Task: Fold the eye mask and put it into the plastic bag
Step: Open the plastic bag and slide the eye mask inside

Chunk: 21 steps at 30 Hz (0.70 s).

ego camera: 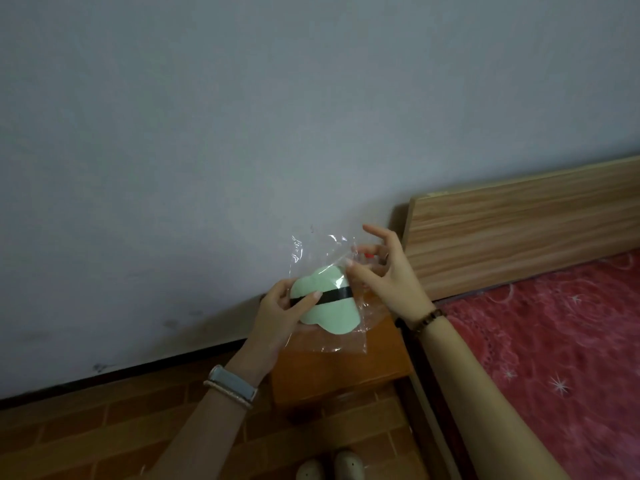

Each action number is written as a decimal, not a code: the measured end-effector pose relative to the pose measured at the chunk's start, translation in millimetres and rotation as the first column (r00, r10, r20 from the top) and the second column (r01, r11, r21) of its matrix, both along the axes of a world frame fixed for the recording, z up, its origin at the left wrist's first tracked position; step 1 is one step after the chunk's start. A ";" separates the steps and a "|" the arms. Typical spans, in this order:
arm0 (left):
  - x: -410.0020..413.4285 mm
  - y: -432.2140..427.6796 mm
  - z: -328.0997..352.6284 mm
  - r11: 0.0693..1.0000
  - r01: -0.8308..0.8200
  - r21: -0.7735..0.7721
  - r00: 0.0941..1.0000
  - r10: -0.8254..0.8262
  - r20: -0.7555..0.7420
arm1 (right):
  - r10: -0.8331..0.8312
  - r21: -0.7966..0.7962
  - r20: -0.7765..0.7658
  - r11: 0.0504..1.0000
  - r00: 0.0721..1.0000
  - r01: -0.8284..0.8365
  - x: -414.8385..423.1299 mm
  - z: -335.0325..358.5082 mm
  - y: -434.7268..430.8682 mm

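A pale green eye mask (325,308), folded with its black strap across the middle, sits inside a clear plastic bag (349,341). My left hand (280,317) grips the bag and mask from the left, thumb pressed on the strap. My right hand (384,268) pinches the bag's upper right edge between thumb and fingers, other fingers spread. Both hands hold the bag in the air above a small wooden stand.
A brown wooden stand (346,375) is below the hands, against a grey wall (242,133). A wooden headboard (519,237) and a bed with a red patterned cover (554,341) lie to the right. Brick-patterned floor (104,438) and two shoe tips (329,469) are below.
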<state>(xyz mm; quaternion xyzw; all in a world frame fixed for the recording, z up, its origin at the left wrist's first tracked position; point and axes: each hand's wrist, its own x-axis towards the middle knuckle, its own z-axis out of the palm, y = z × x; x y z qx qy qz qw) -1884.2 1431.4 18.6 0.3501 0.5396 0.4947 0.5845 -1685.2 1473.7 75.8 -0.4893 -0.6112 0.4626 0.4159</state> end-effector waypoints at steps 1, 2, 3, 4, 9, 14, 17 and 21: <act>0.5 -1.5 -4.9 0.999 -0.028 -0.029 0.999 0.029 0.014 | -0.020 -0.041 0.002 0.999 1.000 0.020 -1.4 -9.0 -1.9; 1.0 -2.4 -10.3 0.997 -0.059 -0.058 0.998 0.061 0.026 | -0.028 -0.091 0.008 0.995 1.000 0.028 -2.7 -18.9 -3.8; 2.0 -3.1 -15.4 0.992 -0.086 -0.089 0.995 0.089 0.033 | -0.024 -0.150 0.004 0.988 1.000 0.025 -3.8 -29.5 -5.5; 3.1 -3.8 -21.0 0.987 -0.109 -0.118 0.993 0.113 0.031 | -0.014 -0.209 -0.002 0.978 1.000 0.014 -4.8 -40.7 -7.0; 7.3 -5.6 -57.7 0.968 -0.163 -0.189 0.986 0.166 0.001 | 0.020 -0.344 0.029 0.939 0.999 -0.009 -9.7 -96.0 -9.4; 9.4 -1.9 -98.6 0.925 -0.214 -0.315 0.970 0.238 0.040 | -0.059 -0.416 0.085 0.905 0.995 0.089 -13.9 -143.7 -1.5; 8.5 4.1 -126.8 0.916 -0.226 -0.332 0.971 0.237 -0.007 | -0.072 -0.455 0.124 0.882 0.990 0.121 -18.2 -172.4 7.1; 4.0 13.6 -167.4 0.912 -0.235 -0.336 0.972 0.214 -0.099 | -0.067 -0.497 0.174 0.856 0.982 0.146 -23.5 -212.6 18.2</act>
